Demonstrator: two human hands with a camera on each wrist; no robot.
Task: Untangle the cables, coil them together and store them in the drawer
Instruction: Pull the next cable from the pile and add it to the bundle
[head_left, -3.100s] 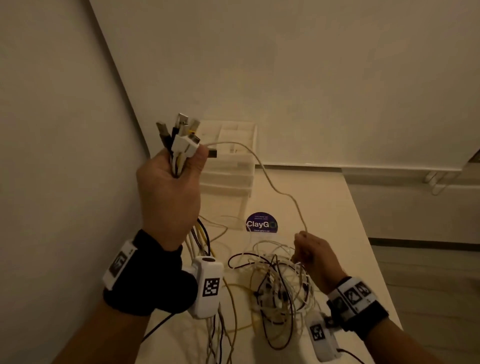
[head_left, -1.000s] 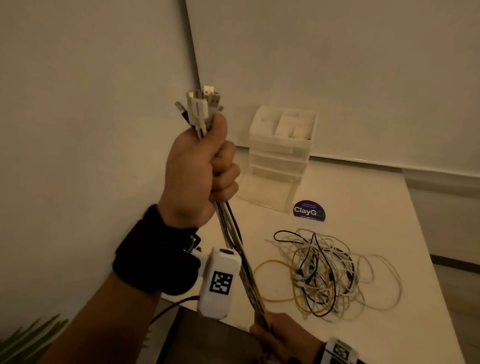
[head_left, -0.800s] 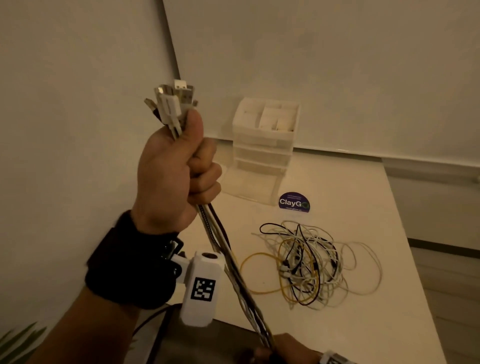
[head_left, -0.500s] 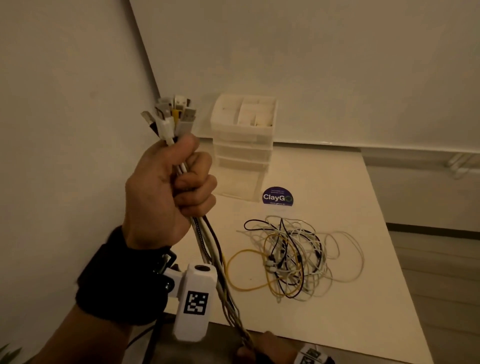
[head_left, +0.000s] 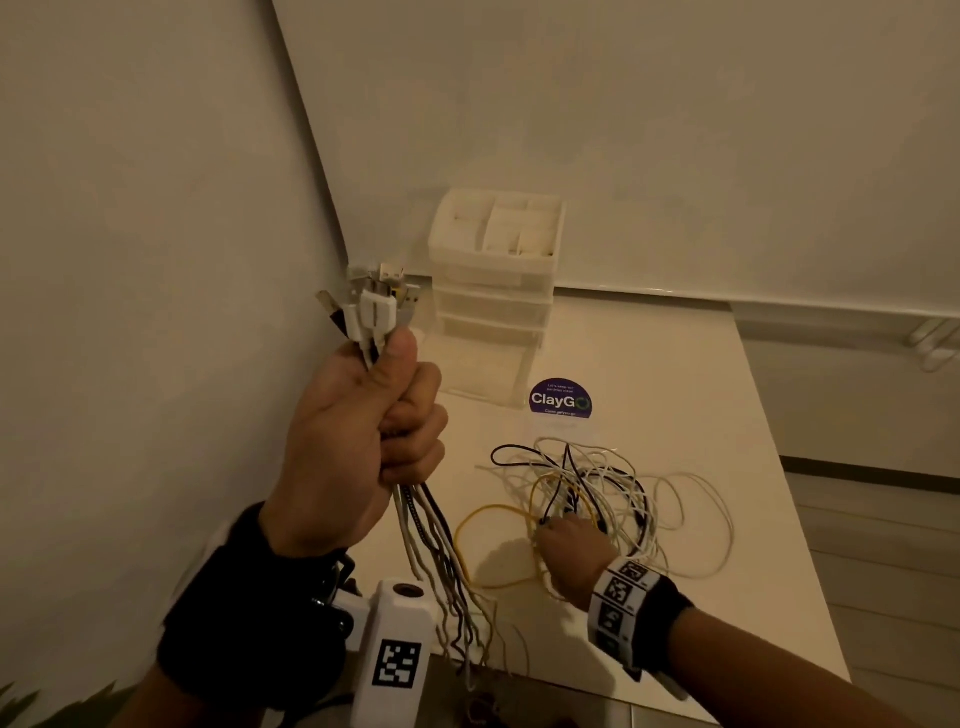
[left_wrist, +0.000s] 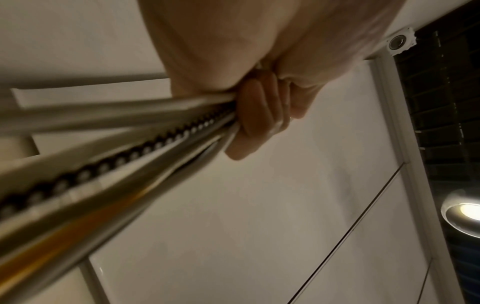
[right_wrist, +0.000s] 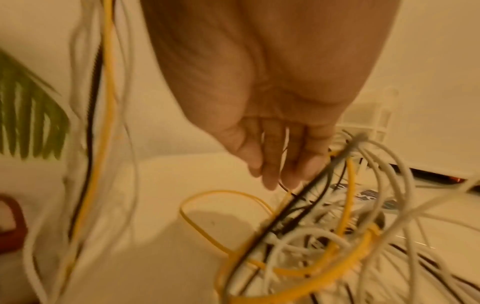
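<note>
The left hand (head_left: 358, 441) is gripping a bundle of cables (head_left: 431, 540) in a tight fist, raised above the near left corner of the table (head_left: 675, 364). The plugs (head_left: 371, 306) are sticking up out of the top of the fist, white and metal ends bunched together, while the cords are hanging down from under the little finger and trailing over the table's front edge (one braided, one yellow, the others white or dark, as the left wrist view is showing). The right hand (head_left: 569, 551) is reaching down to the tangle of cables (head_left: 597, 499) lying on the table, its fingers (right_wrist: 272, 164) stretched out nearly straight, tips touching or just above the yellow and black strands; it is not closing round anything. The tangle is sitting in the middle of the table, white, black and yellow loops spreading outward. Beyond it, a round purple sticker (head_left: 560, 399) is lying flat, and just behind that a pale plastic drawer unit (head_left: 493, 296) is standing against the wall, its drawers pushed in.
</note>
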